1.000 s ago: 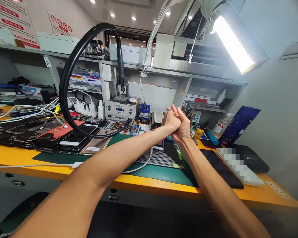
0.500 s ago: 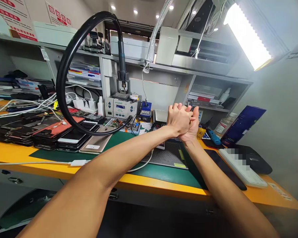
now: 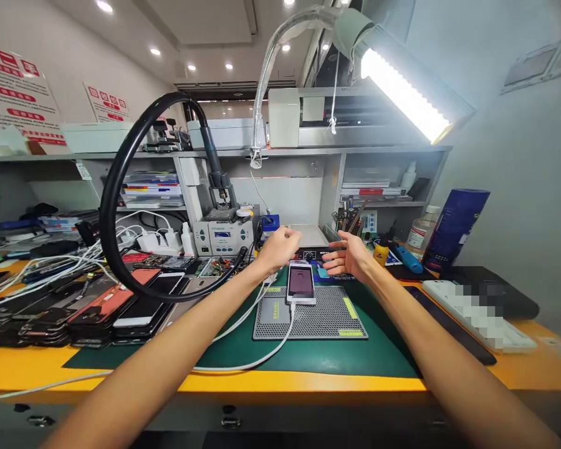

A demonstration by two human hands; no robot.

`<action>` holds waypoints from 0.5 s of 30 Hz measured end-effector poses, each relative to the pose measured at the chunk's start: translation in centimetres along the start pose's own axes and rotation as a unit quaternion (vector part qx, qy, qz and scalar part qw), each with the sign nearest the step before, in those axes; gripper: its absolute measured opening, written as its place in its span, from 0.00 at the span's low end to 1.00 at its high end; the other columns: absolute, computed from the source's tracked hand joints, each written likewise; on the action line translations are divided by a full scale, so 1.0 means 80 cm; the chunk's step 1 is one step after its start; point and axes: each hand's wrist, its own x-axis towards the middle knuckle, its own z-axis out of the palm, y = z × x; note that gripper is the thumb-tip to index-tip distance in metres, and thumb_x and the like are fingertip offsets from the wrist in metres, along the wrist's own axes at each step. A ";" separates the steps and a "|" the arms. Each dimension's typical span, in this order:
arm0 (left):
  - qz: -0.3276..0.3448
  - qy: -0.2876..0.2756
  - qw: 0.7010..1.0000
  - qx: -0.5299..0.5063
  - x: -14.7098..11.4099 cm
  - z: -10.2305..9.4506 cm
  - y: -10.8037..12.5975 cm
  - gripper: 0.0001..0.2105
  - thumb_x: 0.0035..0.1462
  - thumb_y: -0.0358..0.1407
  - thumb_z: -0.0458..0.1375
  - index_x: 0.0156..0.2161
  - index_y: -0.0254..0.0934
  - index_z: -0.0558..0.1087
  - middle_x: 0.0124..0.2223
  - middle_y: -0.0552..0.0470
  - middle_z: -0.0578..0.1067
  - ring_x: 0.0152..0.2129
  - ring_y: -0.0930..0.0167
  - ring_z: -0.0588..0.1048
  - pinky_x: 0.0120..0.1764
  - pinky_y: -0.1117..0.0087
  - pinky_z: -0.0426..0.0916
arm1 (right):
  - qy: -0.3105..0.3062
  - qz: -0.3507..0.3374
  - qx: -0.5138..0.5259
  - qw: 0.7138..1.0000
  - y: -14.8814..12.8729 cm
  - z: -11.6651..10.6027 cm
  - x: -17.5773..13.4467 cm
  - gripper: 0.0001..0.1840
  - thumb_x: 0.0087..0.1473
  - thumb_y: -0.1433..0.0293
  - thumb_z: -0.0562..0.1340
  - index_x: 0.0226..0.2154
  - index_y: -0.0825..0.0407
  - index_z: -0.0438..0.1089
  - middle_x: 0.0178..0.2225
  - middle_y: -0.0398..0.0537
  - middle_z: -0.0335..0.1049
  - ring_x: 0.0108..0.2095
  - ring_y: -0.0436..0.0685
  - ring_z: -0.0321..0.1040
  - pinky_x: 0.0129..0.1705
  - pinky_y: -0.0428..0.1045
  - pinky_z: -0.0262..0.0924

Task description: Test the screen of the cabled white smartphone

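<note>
My left hand (image 3: 277, 248) is raised over the back of the workbench with its fingers curled in, and I see nothing in it. To its right, my right hand (image 3: 349, 255) is held palm inward with the fingers stretched and apart, holding nothing. Below and between them lies a white smartphone (image 3: 301, 284), its screen dim, with a white charging cable (image 3: 290, 327) plugged into its lower end. The phone rests on a grey perforated pad (image 3: 330, 315), which lies on a green mat (image 3: 318, 358). Neither hand touches the phone.
Stacked phones (image 3: 88, 312) and tangled white cables fill the left side. A hot-air rework station (image 3: 227, 236) with a looping black hose (image 3: 107, 206) stands behind. On the right are a blue box (image 3: 458, 231), a clear bottle (image 3: 421, 231) and a white strip-shaped object (image 3: 479, 315). A bright lamp (image 3: 404, 93) hangs above.
My hands were clasped together; now they are apart, the left moved left and the right opened. The view has shifted, and the phone and pad show fully.
</note>
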 end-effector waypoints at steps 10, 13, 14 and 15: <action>-0.202 -0.084 0.973 -0.077 -0.022 -0.020 -0.048 0.25 0.61 0.55 0.51 0.46 0.31 0.64 0.38 0.35 0.76 0.26 0.61 0.77 0.26 0.61 0.73 | -0.026 0.062 -0.164 0.984 0.025 0.026 -0.003 0.37 0.65 0.51 0.47 0.63 0.63 0.52 0.29 0.59 0.75 0.21 0.61 0.73 0.21 0.50 0.64; -0.216 -0.099 0.964 -0.120 -0.024 -0.016 -0.053 0.27 0.58 0.56 0.54 0.46 0.31 0.64 0.38 0.34 0.76 0.28 0.60 0.77 0.24 0.64 0.72 | -0.034 0.065 -0.168 0.983 0.024 0.027 -0.006 0.35 0.65 0.51 0.46 0.61 0.61 0.55 0.32 0.60 0.76 0.23 0.59 0.74 0.22 0.49 0.63; -0.217 -0.102 0.962 -0.129 -0.024 -0.016 -0.054 0.27 0.58 0.56 0.55 0.46 0.31 0.65 0.39 0.33 0.77 0.29 0.60 0.77 0.24 0.64 0.72 | -0.036 0.067 -0.166 0.983 0.023 0.027 -0.006 0.35 0.65 0.51 0.46 0.61 0.61 0.55 0.33 0.60 0.77 0.24 0.59 0.74 0.22 0.49 0.63; -0.216 -0.102 0.962 -0.134 -0.023 -0.016 -0.055 0.27 0.58 0.56 0.55 0.46 0.31 0.65 0.39 0.33 0.77 0.29 0.60 0.77 0.23 0.64 0.72 | -0.036 0.069 -0.163 0.984 0.023 0.027 -0.005 0.34 0.65 0.51 0.46 0.60 0.60 0.56 0.33 0.60 0.77 0.25 0.59 0.74 0.23 0.49 0.64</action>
